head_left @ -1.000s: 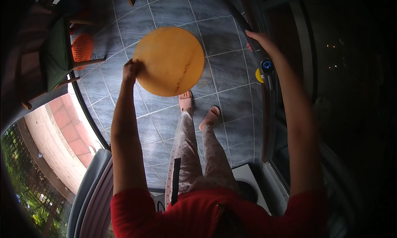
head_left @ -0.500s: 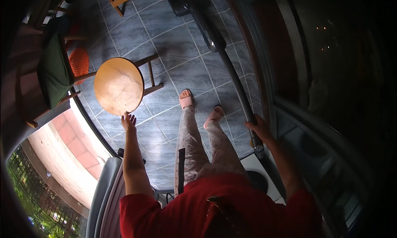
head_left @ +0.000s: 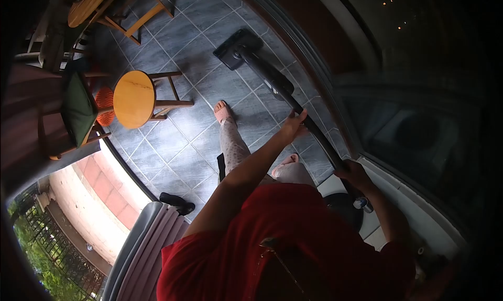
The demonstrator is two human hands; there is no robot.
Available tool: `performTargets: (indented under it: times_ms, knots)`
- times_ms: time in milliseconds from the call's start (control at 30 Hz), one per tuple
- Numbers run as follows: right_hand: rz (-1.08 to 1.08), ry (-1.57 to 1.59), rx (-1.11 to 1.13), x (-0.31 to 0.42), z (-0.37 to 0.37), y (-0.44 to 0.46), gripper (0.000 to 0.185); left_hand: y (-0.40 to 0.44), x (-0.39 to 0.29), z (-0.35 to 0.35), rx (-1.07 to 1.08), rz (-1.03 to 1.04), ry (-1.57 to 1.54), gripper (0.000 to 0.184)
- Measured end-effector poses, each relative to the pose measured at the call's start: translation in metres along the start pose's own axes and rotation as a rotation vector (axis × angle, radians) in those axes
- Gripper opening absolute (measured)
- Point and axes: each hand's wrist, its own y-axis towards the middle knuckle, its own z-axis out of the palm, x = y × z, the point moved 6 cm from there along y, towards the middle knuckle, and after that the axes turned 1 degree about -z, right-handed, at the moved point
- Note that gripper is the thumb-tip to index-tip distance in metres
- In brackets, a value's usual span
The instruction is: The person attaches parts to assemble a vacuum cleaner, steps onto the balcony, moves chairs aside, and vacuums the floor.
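A dark upright vacuum cleaner (head_left: pixel 266 77) slants across the tiled floor. Its wide, flat head (head_left: pixel 230 51) lies on the tiles, and its long pole comes back towards my body. My right hand (head_left: pixel 354 174) is closed around the upper pole near the handle end. Further down the pole, just above the thicker body, is my left hand (head_left: pixel 293 126), with its fingers curled at the pole. A round wooden stool (head_left: pixel 134 99) stands to the left, apart from both hands.
A folding chair with green fabric (head_left: pixel 78 108) and an orange woven item (head_left: pixel 105 106) are beside the stool. Wooden furniture (head_left: pixel 133 21) stands further off. Black shoes (head_left: pixel 177 202) lie near the doorway. Glass panels (head_left: pixel 408 138) line the right side.
My left hand has left the stool's edge and moved right to the vacuum cleaner's pole. The stool now appears further from me. My right hand keeps its hold.
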Motion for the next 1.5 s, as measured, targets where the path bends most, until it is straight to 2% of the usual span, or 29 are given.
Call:
performTargets:
  times_ms: [33, 67, 100, 167, 233, 300, 367, 433, 500, 533, 567, 633, 667, 733, 800, 867, 900, 967, 1000, 1100, 1300, 1333, 1367, 1400, 1433, 1500]
  knots:
    - [-0.005, 0.021, 0.007, -0.027, 0.002, -0.016, 0.043, -0.002, 0.026, 0.022, 0.019, 0.001, -0.007, 0.056]
    - [0.007, 0.035, 0.041, -0.054, 0.006, -0.033, 0.042, -0.003, 0.063, 0.034, 0.007, -0.009, 0.009, 0.056]
    - [0.02, 0.055, 0.071, -0.085, 0.01, -0.05, 0.042, 0.0, 0.11, 0.043, 0.087, -0.123, 0.044, 0.045]
    - [0.009, 0.118, -0.074, -0.142, 0.018, -0.098, 0.034, 0.006, 0.202, 0.067, 0.183, -0.31, 0.011, 0.026]
    - [-0.043, 0.06, -0.014, -0.236, 0.042, -0.125, 0.032, -0.043, 0.239, 0.12, 0.076, -0.375, -0.081, 0.032]
    - [-0.31, 0.12, -0.1, -0.282, 0.053, -0.165, 0.03, -0.046, 0.316, 0.14, 0.4, -0.667, -0.006, 0.029]
    - [-0.238, 0.486, -0.252, -0.287, 0.051, -0.228, 0.03, -0.084, 0.346, 0.172, 0.565, -0.687, 0.128, 0.029]
    - [-0.029, 0.087, -0.072, -0.305, 0.058, -0.273, 0.029, -0.137, 0.315, 0.23, 1.165, 0.175, 1.216, 0.023]
    - [0.094, 0.076, -0.003, -0.322, 0.064, -0.296, 0.03, -0.14, 0.356, 0.234, 1.047, -0.423, 0.975, 0.024]
    - [0.144, 0.125, 0.005, -0.33, 0.067, -0.306, 0.03, -0.144, 0.376, 0.232, 0.903, -0.7, 0.865, 0.024]
    - [0.18, 0.191, -0.003, -0.337, 0.069, -0.311, 0.03, -0.144, 0.385, 0.232, 0.911, -0.711, 0.866, 0.024]
    - [0.225, 0.29, -0.023, -0.349, 0.076, -0.313, 0.03, -0.151, 0.383, 0.24, 0.922, -0.578, 0.835, 0.028]
    - [0.234, 0.329, -0.033, -0.355, 0.081, -0.313, 0.03, -0.14, 0.406, 0.23, 1.024, -0.429, 0.86, 0.029]
    - [0.219, 0.381, -0.055, -0.367, 0.087, -0.307, 0.031, -0.131, 0.412, 0.226, 1.002, -0.437, 0.796, 0.029]
    - [0.186, 0.453, -0.07, -0.373, 0.09, -0.294, 0.031, -0.128, 0.399, 0.23, 0.964, -0.435, 0.731, 0.029]
    - [0.15, 0.504, -0.076, -0.359, 0.08, -0.277, 0.031, -0.122, 0.373, 0.225, 0.525, -0.792, 0.273, 0.024]
    - [0.141, 0.501, -0.069, -0.352, 0.073, -0.271, 0.032, -0.106, 0.361, 0.223, 0.399, -0.777, 0.359, 0.023]
    - [0.22, 0.288, 0.012, -0.266, 0.008, -0.252, 0.033, -0.077, 0.343, 0.215, 0.519, -0.75, 0.328, 0.025]
    - [0.213, 0.276, 0.012, -0.251, -0.003, -0.237, 0.033, -0.072, 0.313, 0.222, 0.47, -0.643, 0.354, 0.024]
    - [0.181, 0.266, 0.002, -0.215, -0.033, -0.198, 0.035, -0.036, 0.271, 0.208, 0.402, -0.578, 0.333, 0.027]
    - [0.048, 0.241, 0.138, -0.124, -0.072, -0.095, 0.036, 0.036, 0.136, 0.162, 0.227, -0.382, 0.503, 0.034]
    - [0.102, 0.278, 0.122, -0.119, -0.076, -0.072, 0.033, 0.055, 0.118, 0.15, 0.168, -0.392, 0.493, 0.034]
    - [0.159, 0.319, 0.104, -0.115, -0.08, -0.048, 0.031, 0.052, 0.077, 0.146, 0.127, -0.316, 0.444, 0.033]
    - [0.186, 0.453, 0.181, -0.11, -0.082, -0.02, 0.028, 0.071, 0.06, 0.13, 0.098, -0.285, 0.354, 0.033]
    - [0.15, 0.5, 0.109, -0.07, -0.095, -0.006, 0.024, 0.094, 0.046, 0.112, 0.07, -0.253, 0.265, 0.034]
    - [0.051, 0.602, 0.189, -0.05, -0.09, 0.053, 0.022, 0.113, -0.012, 0.087, -0.104, -0.071, 0.367, 0.039]
